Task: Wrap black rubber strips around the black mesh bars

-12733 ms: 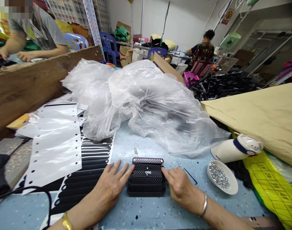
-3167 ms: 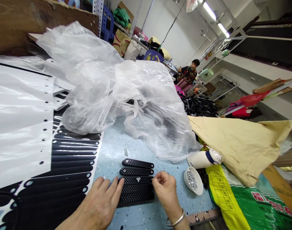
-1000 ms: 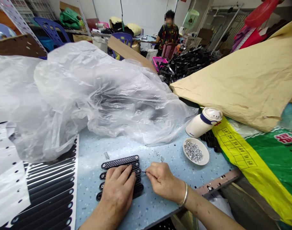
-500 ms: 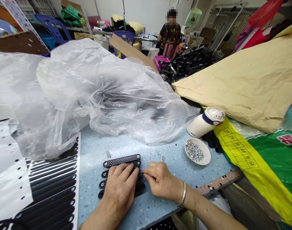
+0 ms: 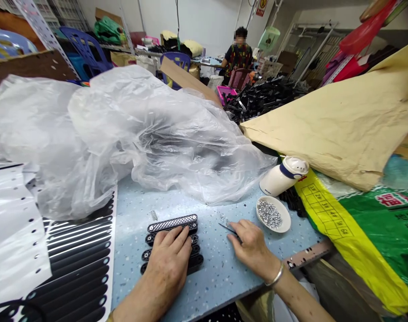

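My left hand (image 5: 168,257) lies palm down across a row of several black strips with rounded ends, pressing on them with its fingers stretched out. The farthest strip (image 5: 173,222) has a crosshatched top and small metal pieces in its end holes. The middles of the nearer strips are hidden under the hand. To the right, clear of the strips, my right hand (image 5: 252,243) is closed on a thin dark pointed tool (image 5: 226,227), like tweezers, its tip pointing left. Near that hand stands a white dish (image 5: 285,219) of small shiny metal pieces (image 5: 270,213).
A white bottle (image 5: 275,179) stands behind the dish. Clear plastic sheeting (image 5: 177,147) covers the back of the blue speckled table (image 5: 213,273). Long black strips (image 5: 79,264) lie at left. A green and yellow sack (image 5: 368,223) borders the right side. Another person (image 5: 239,53) sits far back.
My right hand has moved right, away from the strips toward the dish, and the thin tool now shows in it. My left hand stays on the strips. The view has shifted slightly.
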